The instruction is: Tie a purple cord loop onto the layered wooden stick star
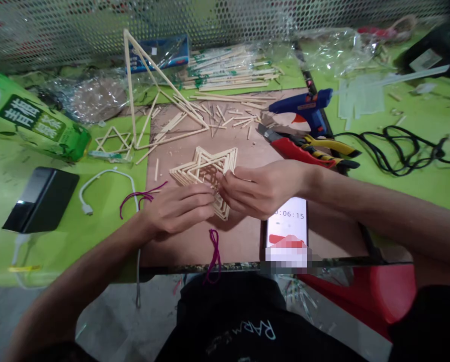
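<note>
In the middle of the board lies a star-shaped frame of stacked thin wooden sticks (204, 163). My left hand (183, 208) closes on its near left side, fingers bent together. From the right, my right hand (257, 186) pinches at the star's inner edge, and the two sets of fingertips nearly meet there. My fingers hide part of the star, and whatever small piece may be between them cannot be made out. A purple cord (144, 196) trails beside my left wrist. Another looped purple cord (214, 254) lies below my hands at the front edge.
Behind stand a large stick triangle (131, 90) and a small star (113, 143). At right lie a blue glue gun (303, 105), a red cutter (285, 148), pliers (334, 146) and a timer phone (287, 226). A green carton (32, 118) and black phone (43, 196) are left.
</note>
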Tool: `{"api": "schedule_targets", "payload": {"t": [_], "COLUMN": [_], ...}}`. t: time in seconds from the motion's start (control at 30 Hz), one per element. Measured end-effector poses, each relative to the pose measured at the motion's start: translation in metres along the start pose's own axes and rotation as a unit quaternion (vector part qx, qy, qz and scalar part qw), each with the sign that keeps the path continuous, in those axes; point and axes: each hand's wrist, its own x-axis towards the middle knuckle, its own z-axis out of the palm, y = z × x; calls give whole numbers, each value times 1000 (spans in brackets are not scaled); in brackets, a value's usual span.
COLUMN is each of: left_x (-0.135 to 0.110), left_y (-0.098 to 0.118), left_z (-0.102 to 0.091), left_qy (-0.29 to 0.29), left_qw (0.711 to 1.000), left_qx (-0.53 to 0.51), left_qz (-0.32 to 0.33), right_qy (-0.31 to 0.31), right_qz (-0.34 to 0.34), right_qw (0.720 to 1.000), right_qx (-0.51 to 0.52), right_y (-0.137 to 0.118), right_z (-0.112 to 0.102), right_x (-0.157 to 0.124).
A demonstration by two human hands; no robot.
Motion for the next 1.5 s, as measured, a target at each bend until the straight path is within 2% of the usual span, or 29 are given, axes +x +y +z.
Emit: {"api": "schedule_targets", "payload": {"t": [0.1,0.23,0.37,0.5,0.67,0.77,0.9,1.03,1.17,1.23,1.3,1.4,1.5], "left_x": [-1,0,7,15,16,15,16,16,16,16,16,15,12], "left_y": [-2,-5,-6,-3,-1,-1,-2,-4,-3,-2,-1,-2,-4], "left_z": [3,10,8,0,-2,-1,-1,0,0,-1,-2,-5,-8], "left_qy": [-5,18,27,4,16,-1,25,30,28,25,17,12,6], "left_qw": [1000,998,996,997,996,998,996,996,998,999,999,999,998], "left_qx": [8,20,19,25,41,37,34,22,1,1,4,19,38], "left_qz": [21,56,81,69,73,56,80,80,55,46,44,42,48], "right_qy": [1,31,31,21,13,9,-8,1,45,45,31,15,6], "right_qz": [-7,-7,2,6,10,52,175,230,342,398,418,405,403], "right_qw": [1000,999,999,999,998,993,962,916,841,805,796,807,806], "right_qx": [5,8,19,33,63,104,209,328,417,437,438,429,433], "right_y": [2,2,1,2,2,2,4,6,8,11,14,15,15], "right_z": [0,1,3,4,3,1,-2,-1,0,1,3,6,7], "right_x": [0,-2,-4,-7,-8,-7,-2,2,0,-3,-6,-11,-14]}}
